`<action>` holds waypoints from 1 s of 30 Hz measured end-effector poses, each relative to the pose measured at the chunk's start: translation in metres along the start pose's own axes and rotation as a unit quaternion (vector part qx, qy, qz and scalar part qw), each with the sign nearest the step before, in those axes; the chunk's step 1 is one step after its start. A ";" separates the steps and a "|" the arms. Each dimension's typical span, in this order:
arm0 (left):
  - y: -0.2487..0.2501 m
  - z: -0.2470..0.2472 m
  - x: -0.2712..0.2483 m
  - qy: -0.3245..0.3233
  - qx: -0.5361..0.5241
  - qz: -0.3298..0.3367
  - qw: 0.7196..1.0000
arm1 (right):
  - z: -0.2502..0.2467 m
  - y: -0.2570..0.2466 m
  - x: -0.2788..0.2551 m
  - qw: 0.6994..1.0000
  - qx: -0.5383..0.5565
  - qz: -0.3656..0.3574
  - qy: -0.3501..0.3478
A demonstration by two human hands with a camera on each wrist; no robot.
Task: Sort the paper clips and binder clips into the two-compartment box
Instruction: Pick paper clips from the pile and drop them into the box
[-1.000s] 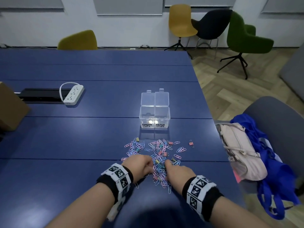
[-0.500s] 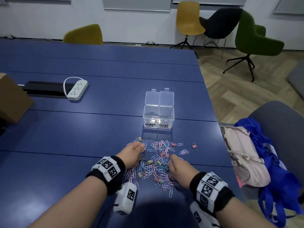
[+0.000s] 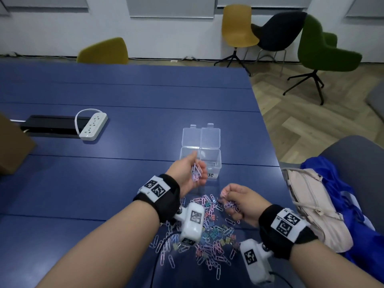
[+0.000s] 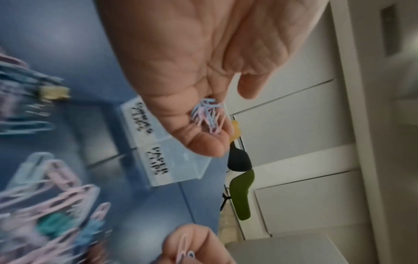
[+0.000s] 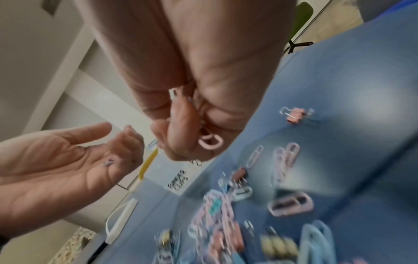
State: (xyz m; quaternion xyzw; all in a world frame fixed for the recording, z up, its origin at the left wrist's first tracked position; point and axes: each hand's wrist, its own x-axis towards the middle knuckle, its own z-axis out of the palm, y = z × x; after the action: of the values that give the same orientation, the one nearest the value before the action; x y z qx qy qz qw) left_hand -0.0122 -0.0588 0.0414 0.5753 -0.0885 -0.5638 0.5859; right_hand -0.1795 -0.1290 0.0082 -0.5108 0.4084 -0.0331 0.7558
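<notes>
A clear two-compartment box stands with both lids open, its right label reading paper clips. My left hand hovers palm-up in front of the left compartment. Its curled fingers cup a bunch of pink and blue paper clips, which also show as clips in the left wrist view. My right hand is raised above the pile of mixed paper clips and binder clips. It grips several paper clips in a fist. A pink binder clip lies apart from the pile.
A white power strip and a black cable slot lie far left, with a cardboard box at the left edge. The table's right edge runs close to the pile. Beyond it a beige bag and blue cloth sit on a grey chair.
Both hands have lifted off the pile holding paper clips. The left hand has moved forward to the box and turned palm-up. The right hand has risen a little.
</notes>
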 end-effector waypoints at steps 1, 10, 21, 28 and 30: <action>0.008 0.008 0.009 0.016 -0.021 0.021 0.999 | -0.001 -0.010 0.003 1.000 0.007 -0.009 0.005; 0.025 0.036 0.062 0.069 -0.005 0.089 0.994 | 0.000 -0.087 0.057 0.986 0.076 -0.107 0.104; 0.017 -0.026 0.033 0.125 0.031 0.170 0.977 | 0.025 -0.101 0.097 0.982 0.032 -0.147 0.115; -0.008 -0.070 0.010 0.161 0.111 0.164 0.967 | 0.006 -0.094 0.079 0.980 -0.015 -0.170 0.101; -0.016 -0.073 0.003 0.145 0.159 0.167 0.962 | 0.000 -0.094 0.067 0.971 -0.024 -0.197 0.132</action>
State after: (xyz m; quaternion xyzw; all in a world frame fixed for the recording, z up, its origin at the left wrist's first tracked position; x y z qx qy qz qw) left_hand 0.0348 -0.0138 0.0036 0.7135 -0.1859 -0.3469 0.5796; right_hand -0.1010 -0.2049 0.0440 -0.5906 0.3963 -0.2386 0.6612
